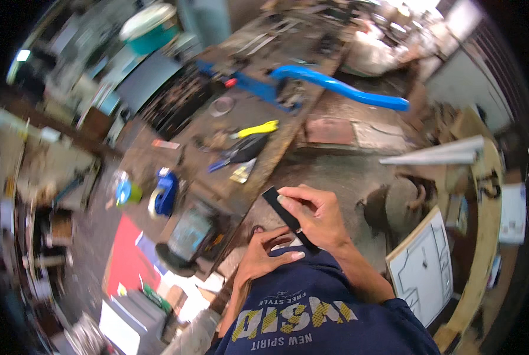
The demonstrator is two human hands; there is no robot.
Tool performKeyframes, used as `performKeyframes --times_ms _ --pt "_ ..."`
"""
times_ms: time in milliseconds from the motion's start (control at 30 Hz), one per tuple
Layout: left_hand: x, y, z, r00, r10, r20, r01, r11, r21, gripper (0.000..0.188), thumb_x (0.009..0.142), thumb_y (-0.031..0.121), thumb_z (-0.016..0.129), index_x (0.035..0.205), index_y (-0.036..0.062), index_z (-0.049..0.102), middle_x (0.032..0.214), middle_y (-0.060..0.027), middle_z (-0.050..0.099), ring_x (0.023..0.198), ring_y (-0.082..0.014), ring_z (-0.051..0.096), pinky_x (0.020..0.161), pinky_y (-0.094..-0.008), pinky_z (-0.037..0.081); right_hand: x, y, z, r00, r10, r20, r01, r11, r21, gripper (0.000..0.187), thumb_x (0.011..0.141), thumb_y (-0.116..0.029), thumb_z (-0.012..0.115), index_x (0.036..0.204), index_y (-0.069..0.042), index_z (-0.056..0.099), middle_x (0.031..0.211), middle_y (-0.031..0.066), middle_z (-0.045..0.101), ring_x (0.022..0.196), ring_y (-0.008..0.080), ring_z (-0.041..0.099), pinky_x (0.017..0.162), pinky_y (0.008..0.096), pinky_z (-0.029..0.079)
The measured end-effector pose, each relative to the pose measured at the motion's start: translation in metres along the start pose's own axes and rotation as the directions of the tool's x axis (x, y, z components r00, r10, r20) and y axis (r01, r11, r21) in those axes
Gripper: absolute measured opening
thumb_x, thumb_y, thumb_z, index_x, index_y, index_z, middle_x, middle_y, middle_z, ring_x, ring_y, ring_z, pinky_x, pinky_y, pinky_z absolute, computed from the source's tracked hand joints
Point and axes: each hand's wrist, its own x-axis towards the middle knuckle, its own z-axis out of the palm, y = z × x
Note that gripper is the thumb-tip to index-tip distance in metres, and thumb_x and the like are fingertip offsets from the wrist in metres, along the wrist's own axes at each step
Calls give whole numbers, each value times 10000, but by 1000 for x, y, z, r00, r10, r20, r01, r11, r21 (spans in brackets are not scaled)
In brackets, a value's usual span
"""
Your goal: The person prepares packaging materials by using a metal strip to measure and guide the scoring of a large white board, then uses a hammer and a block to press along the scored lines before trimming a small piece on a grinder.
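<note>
My right hand [314, 216] grips a thin flat black strip [279, 204] that slants up to the left, close in front of my chest. Just below it, my left hand [264, 254] has its fingers curled toward the strip's lower end, by the hem of my dark blue shirt [317, 313]; whether it touches the strip I cannot tell. Both hands hover over the near edge of a cluttered workbench [217, 127].
On the bench lie a blue bench tool with a long blue handle [341, 89], yellow-handled [258, 128] and dark pliers [240, 151], and a tape dispenser [165, 192]. A small machine [190, 236] sits at the bench corner. A white board [427, 266] leans at right; a teal bucket [152, 26] stands far back.
</note>
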Motion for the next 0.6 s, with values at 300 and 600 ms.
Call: performKeyframes --times_ms 300,600 --pt "72 -31 136 983 55 176 -131 882 453 216 891 182 771 939 -14 693 788 18 632 685 -61 540 626 -215 418 -131 57 -150 653 172 -738 -70 983 168 349 890 -297 761 845 45 704 640 60 664 609 94 625 551 271 489" --pt "101 -149 290 633 -297 715 -356 708 610 174 855 -35 697 1027 -56 722 776 -31 651 696 -80 565 611 -238 430 -385 167 -204 -45 509 -859 86 859 505 445 1023 -379 572 952 45 686 779 99 716 707 157 719 610 264 550"
